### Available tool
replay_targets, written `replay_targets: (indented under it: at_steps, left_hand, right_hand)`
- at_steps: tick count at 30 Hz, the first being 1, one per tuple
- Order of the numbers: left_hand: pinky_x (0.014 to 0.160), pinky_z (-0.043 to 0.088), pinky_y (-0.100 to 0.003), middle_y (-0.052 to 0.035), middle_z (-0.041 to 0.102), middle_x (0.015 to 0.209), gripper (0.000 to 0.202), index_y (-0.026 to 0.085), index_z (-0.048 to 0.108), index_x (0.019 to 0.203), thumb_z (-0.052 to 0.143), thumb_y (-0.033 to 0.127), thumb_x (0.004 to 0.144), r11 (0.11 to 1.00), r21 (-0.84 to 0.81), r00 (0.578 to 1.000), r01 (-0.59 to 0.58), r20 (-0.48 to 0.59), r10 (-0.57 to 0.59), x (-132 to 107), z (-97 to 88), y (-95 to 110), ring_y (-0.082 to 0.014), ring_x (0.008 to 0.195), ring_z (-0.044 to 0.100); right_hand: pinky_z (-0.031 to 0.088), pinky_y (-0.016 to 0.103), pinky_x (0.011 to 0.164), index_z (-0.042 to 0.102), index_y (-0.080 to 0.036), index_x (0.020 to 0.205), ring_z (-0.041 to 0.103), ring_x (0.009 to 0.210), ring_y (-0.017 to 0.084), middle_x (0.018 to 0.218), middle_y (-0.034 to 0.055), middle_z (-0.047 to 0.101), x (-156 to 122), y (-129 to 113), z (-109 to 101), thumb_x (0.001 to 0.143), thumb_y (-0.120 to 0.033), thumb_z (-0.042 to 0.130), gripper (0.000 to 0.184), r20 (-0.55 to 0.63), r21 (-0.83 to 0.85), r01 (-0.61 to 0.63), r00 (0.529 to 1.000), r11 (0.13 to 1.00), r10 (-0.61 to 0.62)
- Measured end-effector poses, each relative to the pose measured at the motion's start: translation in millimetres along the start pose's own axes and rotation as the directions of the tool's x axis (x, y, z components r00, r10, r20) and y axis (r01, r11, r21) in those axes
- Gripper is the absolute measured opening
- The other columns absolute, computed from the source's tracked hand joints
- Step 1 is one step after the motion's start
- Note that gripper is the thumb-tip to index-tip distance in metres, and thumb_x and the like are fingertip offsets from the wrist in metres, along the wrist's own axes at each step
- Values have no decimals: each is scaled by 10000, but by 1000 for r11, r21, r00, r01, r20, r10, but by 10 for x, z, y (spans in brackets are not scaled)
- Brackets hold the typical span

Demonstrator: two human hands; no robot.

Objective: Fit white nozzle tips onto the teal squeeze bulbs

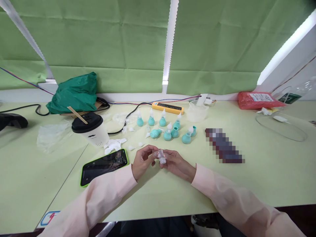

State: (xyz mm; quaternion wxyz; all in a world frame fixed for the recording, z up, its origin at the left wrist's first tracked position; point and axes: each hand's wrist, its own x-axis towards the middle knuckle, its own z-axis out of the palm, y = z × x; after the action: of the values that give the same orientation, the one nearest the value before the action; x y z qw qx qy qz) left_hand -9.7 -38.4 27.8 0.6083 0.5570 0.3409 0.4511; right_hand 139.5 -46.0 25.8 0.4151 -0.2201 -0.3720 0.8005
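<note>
Both my hands meet over the pale green table [259, 171], near its front edge. My left hand [142, 160] and my right hand [175, 163] pinch a small clear plastic piece [161, 156] between their fingertips. Behind them stand several small teal rubber bulbs with white tips [168, 127]; one lies on its side [155, 133]. Small clear plastic bits [134, 147] lie scattered just left of the hands.
A phone in a green case [103, 166] lies left of my left hand. A white cup with a black lid and wooden stirrer [90, 129] stands behind it. A green bag [74, 93], yellow power strip [168, 108], clear bowl [197, 112] and red packet [259, 99] line the back.
</note>
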Motion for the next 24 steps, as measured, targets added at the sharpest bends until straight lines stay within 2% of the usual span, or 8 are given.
replay_targets:
  at_steps: [4,6,9,13,16,19,21,24]
  left_hand:
    - [518,400,-254,-46,521,755,301,136,522,860,348,373,796,926,349,989,-147,26,147,248,-87,85,-119,606,471]
    - [633,402,-319,-79,523,890,313,165,493,996,394,364,776,687,684,955,-245,48,293,444,-118,97,-184,777,471]
    - [741,309,-484,-133,469,1066,382,178,471,1053,507,335,707,186,972,916,-140,57,396,707,-124,17,-317,978,364]
    - [744,256,-537,-149,499,1020,259,158,533,923,539,237,676,-36,997,929,-65,73,362,835,-119,-93,-353,1001,341]
    - [782,255,-525,-119,520,978,254,162,519,907,529,208,658,118,986,919,-122,67,389,732,-159,-15,-318,1000,366]
    - [745,380,-403,-55,534,888,321,174,466,934,526,182,619,560,800,952,-216,45,302,486,-210,130,-208,853,476]
    - [615,452,-312,-23,514,825,352,191,428,960,497,162,617,854,504,991,-131,82,104,294,-224,190,-151,729,498]
    - [509,474,-272,-14,475,804,362,206,415,985,453,148,629,986,127,975,106,181,-128,75,-203,189,-119,649,488]
  right_hand:
    - [409,241,578,568,-142,867,516,585,88,760,27,544,-10,2,-6,708,-210,552,174,0,33,-26,1000,999,26]
    - [415,262,592,555,-149,880,527,585,99,759,22,530,-17,-6,-31,695,-203,563,192,10,34,-40,999,999,39]
    - [418,294,662,549,-148,818,544,638,119,765,10,512,-18,-41,-82,663,-184,591,164,5,33,-13,1000,999,13]
    - [407,347,742,513,-174,794,559,739,166,798,6,522,-3,-120,-135,625,-194,626,204,-5,2,38,999,999,-38]
    - [409,369,751,482,-193,801,537,803,171,835,21,537,-3,-177,-155,637,-238,622,220,-51,-59,76,996,995,-79]
    - [437,280,622,466,-211,785,514,717,117,780,-6,528,-20,-216,-162,659,-250,605,191,-160,-160,154,971,975,-180]
    - [409,223,509,461,-221,788,484,592,85,669,-34,504,-39,-228,-160,666,-248,600,187,-203,-250,179,951,952,-233]
    - [400,230,457,468,-207,760,471,515,89,586,-39,489,-69,-213,-141,645,-241,617,191,-161,-403,204,944,892,-288]
